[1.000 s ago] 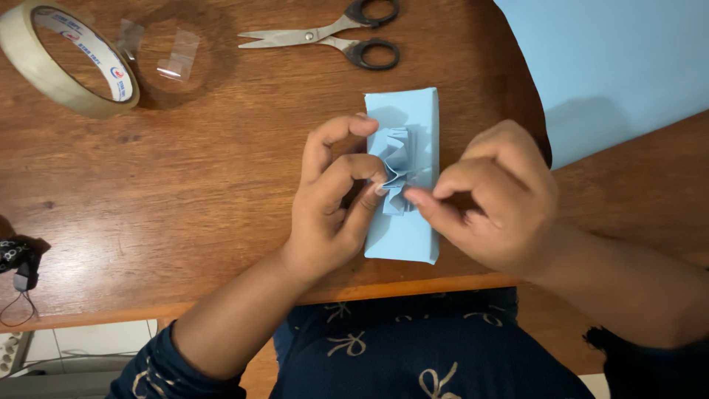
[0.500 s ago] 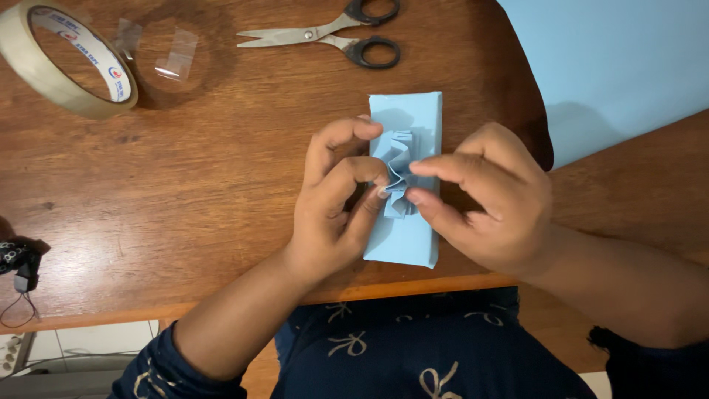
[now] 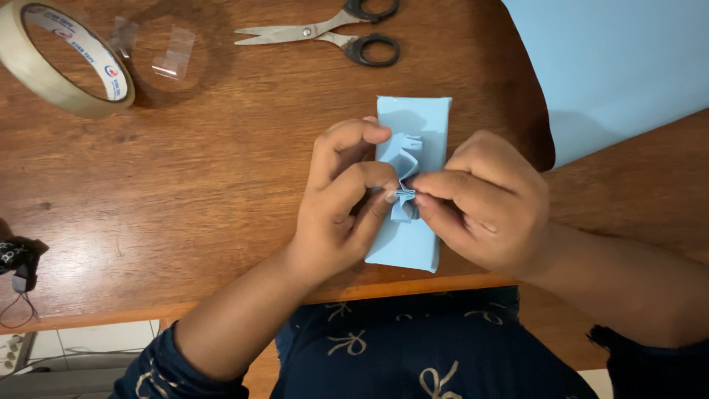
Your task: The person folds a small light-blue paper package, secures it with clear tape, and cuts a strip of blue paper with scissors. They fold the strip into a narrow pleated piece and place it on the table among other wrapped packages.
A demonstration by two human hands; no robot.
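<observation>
A long box wrapped in light blue paper (image 3: 417,240) lies on the wooden table (image 3: 221,185) near its front edge. On top of it sits a pleated fan of light blue paper (image 3: 402,159), squeezed at its middle. My left hand (image 3: 340,203) pinches the pleats from the left with thumb and forefinger. From the right, my right hand (image 3: 484,203) pinches the same spot, fingertips meeting those of the left hand. Both hands cover the middle of the box.
Scissors with black handles (image 3: 325,35) lie at the table's far edge. A roll of clear tape (image 3: 63,59) sits at the far left, with cut tape strips (image 3: 173,55) beside it. A large light blue paper sheet (image 3: 620,66) covers the right. A dark object with a cord (image 3: 18,270) hangs at the left edge.
The pleated paper has been gathered tighter at its middle. My right hand's fingers have closed in on the pinch point, and the box has tilted slightly.
</observation>
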